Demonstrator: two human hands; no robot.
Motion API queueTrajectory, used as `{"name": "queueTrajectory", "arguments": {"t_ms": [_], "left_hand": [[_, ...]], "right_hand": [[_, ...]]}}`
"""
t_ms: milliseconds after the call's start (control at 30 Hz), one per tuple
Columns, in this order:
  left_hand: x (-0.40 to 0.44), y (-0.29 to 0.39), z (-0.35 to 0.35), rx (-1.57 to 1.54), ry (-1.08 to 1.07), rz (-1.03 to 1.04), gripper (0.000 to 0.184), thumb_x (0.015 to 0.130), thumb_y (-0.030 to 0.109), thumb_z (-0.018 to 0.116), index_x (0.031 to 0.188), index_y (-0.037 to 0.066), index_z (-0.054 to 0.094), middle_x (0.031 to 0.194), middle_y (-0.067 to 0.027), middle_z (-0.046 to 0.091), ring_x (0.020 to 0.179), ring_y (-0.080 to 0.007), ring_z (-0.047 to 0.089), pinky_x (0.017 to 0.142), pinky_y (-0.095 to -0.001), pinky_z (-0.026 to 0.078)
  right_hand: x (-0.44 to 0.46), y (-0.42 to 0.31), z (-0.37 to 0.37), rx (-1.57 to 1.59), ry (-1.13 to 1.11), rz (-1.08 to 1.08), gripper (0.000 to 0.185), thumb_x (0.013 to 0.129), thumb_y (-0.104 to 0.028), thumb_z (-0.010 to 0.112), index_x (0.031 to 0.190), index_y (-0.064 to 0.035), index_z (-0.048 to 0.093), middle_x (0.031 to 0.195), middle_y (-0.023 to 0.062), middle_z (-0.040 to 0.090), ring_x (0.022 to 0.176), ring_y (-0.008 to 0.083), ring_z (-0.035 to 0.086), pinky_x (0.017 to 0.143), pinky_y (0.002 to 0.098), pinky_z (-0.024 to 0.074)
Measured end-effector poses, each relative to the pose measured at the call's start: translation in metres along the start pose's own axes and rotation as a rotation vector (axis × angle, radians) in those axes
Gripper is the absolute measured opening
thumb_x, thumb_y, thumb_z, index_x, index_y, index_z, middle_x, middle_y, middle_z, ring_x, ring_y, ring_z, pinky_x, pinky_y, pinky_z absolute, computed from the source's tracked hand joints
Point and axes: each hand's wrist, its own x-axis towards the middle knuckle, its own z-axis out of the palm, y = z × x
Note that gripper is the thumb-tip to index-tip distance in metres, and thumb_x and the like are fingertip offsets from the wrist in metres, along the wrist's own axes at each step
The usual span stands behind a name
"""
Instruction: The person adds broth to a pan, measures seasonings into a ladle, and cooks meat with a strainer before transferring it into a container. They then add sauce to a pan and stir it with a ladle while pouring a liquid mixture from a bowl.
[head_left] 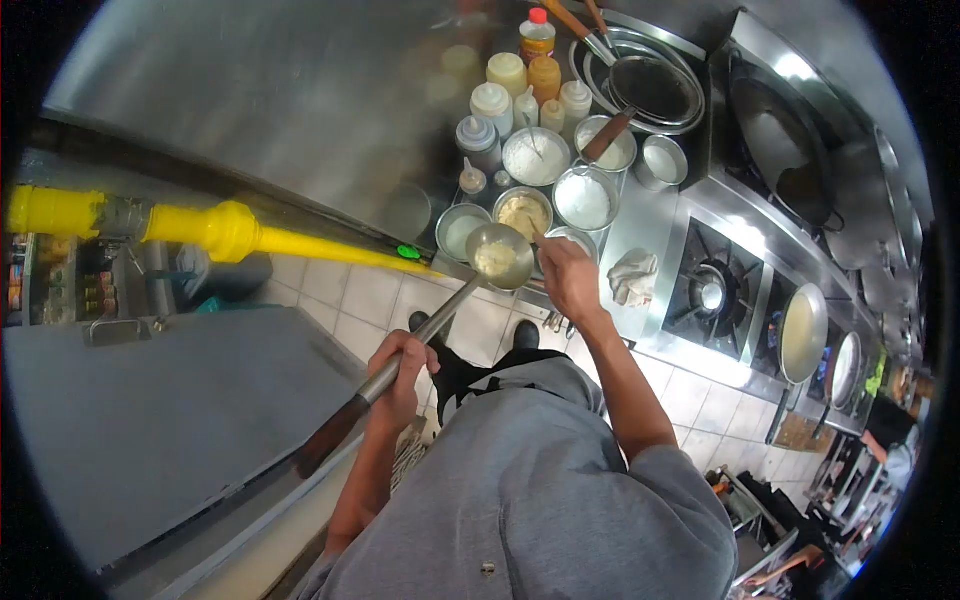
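Observation:
My left hand is wrapped round the metal handle of a long ladle, whose wooden end points back past my forearm. In the ladle's bowl lies a pale yellow, grainy seasoning. My right hand is closed, its fingers round a thin utensil that reaches toward a metal container of yellowish powder. The utensil's kind is hidden by the fingers. The ladle's bowl hangs just in front of this container. Beside it are a container of clear-looking contents and a container of white powder.
Squeeze bottles and a red-capped bottle crowd the back of the counter. A strainer lies over pans. To the right are a cloth, a burner and a pan. A yellow pipe runs along the left.

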Motion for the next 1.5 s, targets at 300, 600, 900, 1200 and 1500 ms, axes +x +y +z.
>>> {"name": "queueTrajectory", "arguments": {"t_ms": [300, 600, 900, 1200, 1500], "left_hand": [[0.017, 0.051, 0.017, -0.294, 0.001, 0.307, 0.031, 0.104, 0.033, 0.058, 0.087, 0.007, 0.051, 0.078, -0.007, 0.055, 0.076, -0.0163, 0.057, 0.07, -0.0319, 0.047], [0.049, 0.118, 0.135, 0.055, -0.946, 0.599, 0.088, 0.087, 0.004, 0.076, 0.159, 0.008, 0.025, 0.101, -0.0104, 0.066, 0.087, -0.0188, 0.066, 0.078, -0.0334, 0.053], [0.109, -0.045, 0.075, 0.242, -0.537, 0.094, 0.05, 0.093, 0.011, 0.071, 0.138, 0.005, 0.051, 0.098, -0.0051, 0.066, 0.085, -0.0113, 0.062, 0.081, -0.0283, 0.051], [0.226, -0.137, 0.045, 0.504, -0.045, 0.136, 0.075, 0.083, 0.024, 0.082, 0.141, -0.001, 0.041, 0.116, -0.0169, 0.059, 0.102, -0.0228, 0.061, 0.087, -0.0366, 0.051], [0.304, -0.071, 0.113, 0.845, 0.25, 0.529, 0.106, 0.074, 0.04, 0.085, 0.147, -0.013, 0.03, 0.144, -0.0344, 0.043, 0.136, -0.0466, 0.039, 0.118, -0.0515, 0.028]], "right_hand": [[-0.02, -0.029, -0.021, -0.167, -0.135, 0.038, 0.069, 0.088, -0.016, 0.07, 0.149, -0.002, 0.042, 0.125, 0.0207, 0.055, 0.114, 0.0349, 0.053, 0.098, 0.0442, 0.0438], [-0.037, -0.144, -0.18, 1.431, 0.467, 0.223, 0.062, 0.099, -0.042, 0.064, 0.138, 0.0017, 0.044, 0.096, 0.0097, 0.061, 0.089, 0.019, 0.06, 0.093, 0.0402, 0.0473], [-0.214, -0.049, -0.193, 1.528, 1.25, 0.719, 0.015, 0.105, -0.021, 0.054, 0.094, -0.0129, 0.048, 0.069, -0.0056, 0.036, 0.058, 0.0071, 0.033, 0.051, 0.0236, 0.0308], [-0.462, -0.088, -0.077, 1.483, 1.783, 0.948, 0.036, 0.111, -0.029, 0.041, 0.077, -0.0176, 0.04, 0.058, -0.0061, 0.024, 0.048, 0.0072, 0.026, 0.041, 0.0263, 0.0255], [-0.496, -0.177, 0.025, 1.352, 2.202, 1.096, 0.034, 0.106, -0.022, 0.048, 0.074, -0.0144, 0.039, 0.058, -0.0062, 0.032, 0.049, 0.0093, 0.033, 0.043, 0.0265, 0.0311]]}}
